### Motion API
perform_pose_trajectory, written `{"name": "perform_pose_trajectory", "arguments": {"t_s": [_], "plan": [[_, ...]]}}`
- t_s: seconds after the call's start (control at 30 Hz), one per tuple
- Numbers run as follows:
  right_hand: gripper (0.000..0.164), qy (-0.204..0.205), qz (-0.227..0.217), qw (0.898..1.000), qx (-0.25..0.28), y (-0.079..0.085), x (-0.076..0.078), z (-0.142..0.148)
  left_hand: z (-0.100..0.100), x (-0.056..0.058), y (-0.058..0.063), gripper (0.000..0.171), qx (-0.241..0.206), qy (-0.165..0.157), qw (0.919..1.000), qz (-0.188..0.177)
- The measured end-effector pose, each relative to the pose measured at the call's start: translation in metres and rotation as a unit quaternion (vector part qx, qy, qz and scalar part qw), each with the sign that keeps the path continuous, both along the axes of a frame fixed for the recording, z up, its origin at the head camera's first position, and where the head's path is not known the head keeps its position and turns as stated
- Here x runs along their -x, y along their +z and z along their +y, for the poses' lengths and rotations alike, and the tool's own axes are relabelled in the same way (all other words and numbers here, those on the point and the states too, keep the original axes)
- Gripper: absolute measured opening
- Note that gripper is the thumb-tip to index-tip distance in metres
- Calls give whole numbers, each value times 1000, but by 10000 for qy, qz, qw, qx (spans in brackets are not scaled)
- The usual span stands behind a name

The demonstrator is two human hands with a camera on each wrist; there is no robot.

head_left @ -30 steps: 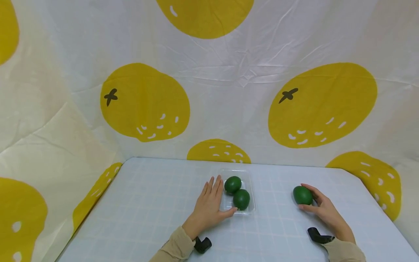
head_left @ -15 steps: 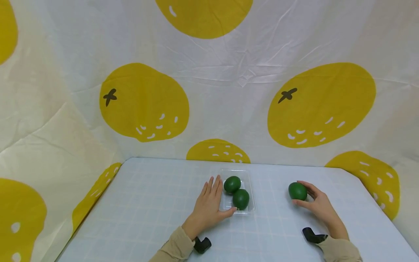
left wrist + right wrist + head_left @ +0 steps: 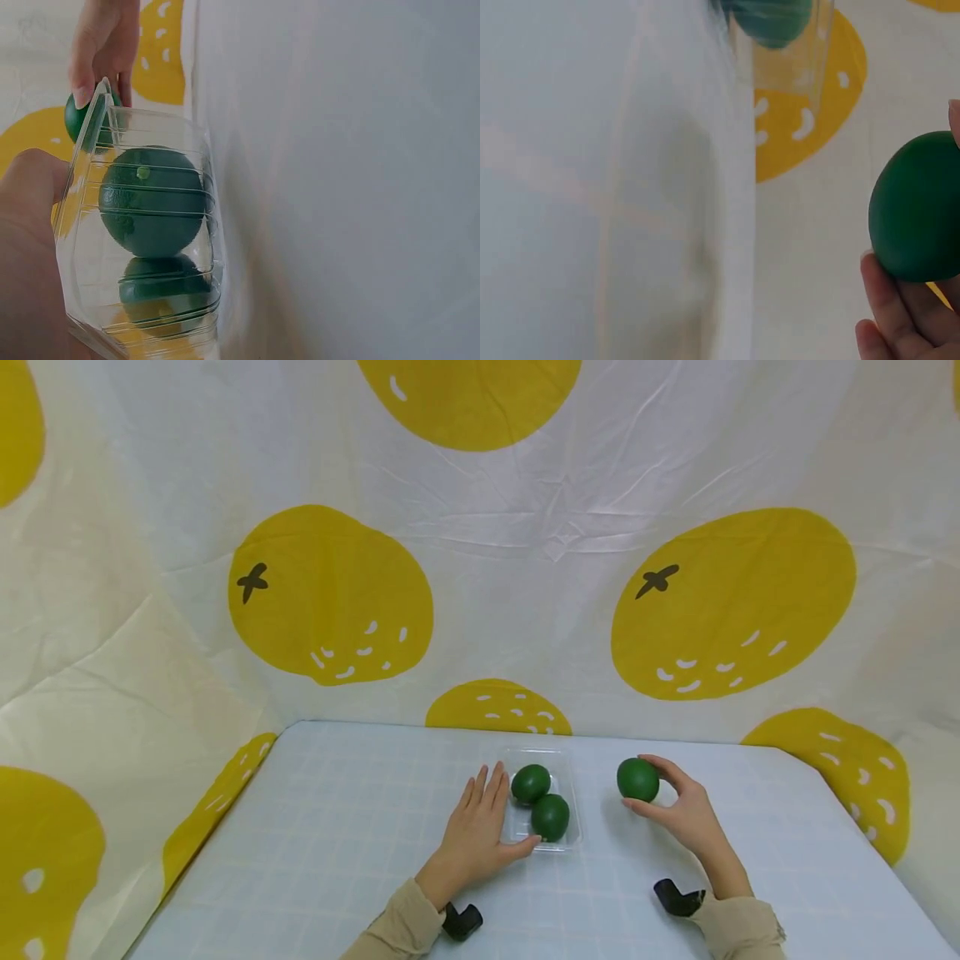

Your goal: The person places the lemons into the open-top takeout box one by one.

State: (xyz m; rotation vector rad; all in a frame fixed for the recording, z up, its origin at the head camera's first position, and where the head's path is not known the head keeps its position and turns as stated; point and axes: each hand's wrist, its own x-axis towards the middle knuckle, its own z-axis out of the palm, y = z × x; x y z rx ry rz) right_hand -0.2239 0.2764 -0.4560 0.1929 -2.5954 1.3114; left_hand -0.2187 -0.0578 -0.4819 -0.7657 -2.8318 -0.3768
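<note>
In the head view my right hand (image 3: pixel 692 810) grips a dark green lime (image 3: pixel 638 779) between thumb and fingers, raised above the table to the right of a clear plastic box (image 3: pixel 573 802). Two more limes lie inside that box, a rear one (image 3: pixel 531 785) and a front one (image 3: pixel 551 818), close together. My left hand (image 3: pixel 472 839) rests against the box's left side with straight fingers, its thumb reaching along the near edge. Through the ribbed wall, the left wrist view shows a lime (image 3: pixel 152 201) with a pale stem end. The right wrist view shows fingertips (image 3: pixel 889 300) under the held lime.
A pale checked cloth (image 3: pixel 337 827) covers the table. Behind and to the left hangs a white curtain (image 3: pixel 517 593) printed with big yellow fruit. Black camera mounts sit at both wrists, the left mount (image 3: pixel 462 922) close over the cloth.
My right hand has carried the lime leftward and up, toward the box. The left hand and the two limes in the box have stayed in place.
</note>
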Motion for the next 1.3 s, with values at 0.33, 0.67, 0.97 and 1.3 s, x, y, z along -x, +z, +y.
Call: {"name": "perform_pose_trajectory", "arguments": {"t_s": [0.33,0.67,0.97,1.3], "plan": [[73,661,515,9965,-55,15,2,-59,1,-1,-1,107,-39,16,10000,37],[75,1842,207,9825,186,6,9,-109,1,-2,0,106,17,14,9999,107],[73,2476,460,9676,-157,-7,11,-125,0,1,-3,106,22,-27,9995,308],[67,2645,713,9616,-150,-10,10,-131,-1,3,-2,104,-87,-50,9994,338]]}}
